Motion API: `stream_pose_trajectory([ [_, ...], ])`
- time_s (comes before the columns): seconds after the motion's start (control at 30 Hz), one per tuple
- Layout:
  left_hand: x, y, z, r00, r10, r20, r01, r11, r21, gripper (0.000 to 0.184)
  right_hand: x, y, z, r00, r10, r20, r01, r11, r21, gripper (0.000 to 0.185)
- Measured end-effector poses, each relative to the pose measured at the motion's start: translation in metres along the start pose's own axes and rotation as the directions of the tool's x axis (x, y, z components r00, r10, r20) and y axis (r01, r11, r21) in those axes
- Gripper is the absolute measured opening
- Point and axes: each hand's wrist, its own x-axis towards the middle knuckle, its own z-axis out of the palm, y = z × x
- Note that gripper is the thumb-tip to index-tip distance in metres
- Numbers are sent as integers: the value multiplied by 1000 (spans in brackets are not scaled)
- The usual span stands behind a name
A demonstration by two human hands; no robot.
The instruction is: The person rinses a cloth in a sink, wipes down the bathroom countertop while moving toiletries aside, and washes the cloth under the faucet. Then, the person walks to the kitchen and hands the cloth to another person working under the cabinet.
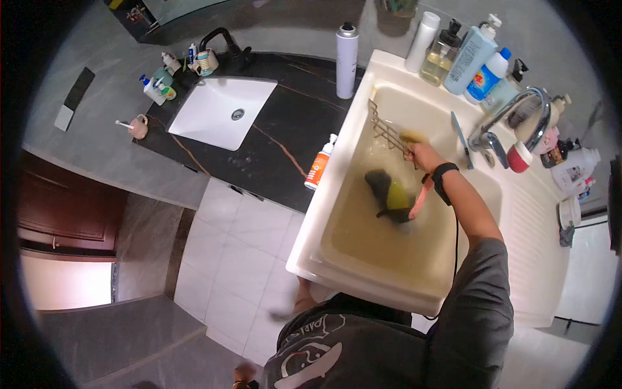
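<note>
My right hand point(424, 157), with a black band on its wrist, reaches over the left part of a cream sink point(311, 264) filled with cloudy water. Its fingers are closed at the lower end of a metal wire rack point(385, 131), which slants up to the sink's left wall. A tan oval piece point(413, 135) lies just beyond the fingers; whether they touch it is unclear. Below the hand, a dark grey and yellow-green item point(396, 194) is partly under water, its kind unclear. A pink strip point(422, 198) runs from it towards my wrist. My left hand cannot be made out.
Bottles, including a blue pump bottle point(471, 58), line the sink's back rim near a chrome faucet point(544, 107). A blue-handled tool point(462, 139) lies on the ledge. An orange bottle point(320, 165) and a spray can point(346, 61) stand on the black counter point(298, 91).
</note>
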Motion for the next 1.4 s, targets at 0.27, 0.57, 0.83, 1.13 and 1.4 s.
stream_pose_trajectory([
  [0.27,-35,167,-13,961,-250,-120,156,846,-509,34,10,-21,-63,975,-164,-151,59,844,-533,7],
  [0.57,2,85,-5,964,-263,-33,224,875,-430,30,11,-9,-42,966,-77,-246,-93,786,-611,9],
  [0.83,59,-43,-2,998,-33,62,59,868,-494,37,9,-18,-41,969,-39,-242,-103,830,-548,11],
  [1.13,49,-10,-5,986,-167,26,159,860,-485,37,11,-6,-42,941,-61,-332,-138,828,-544,13],
  [1.4,63,-38,-17,976,-21,215,113,897,-427,32,4,-12,-36,929,-16,-371,-193,833,-519,12],
])
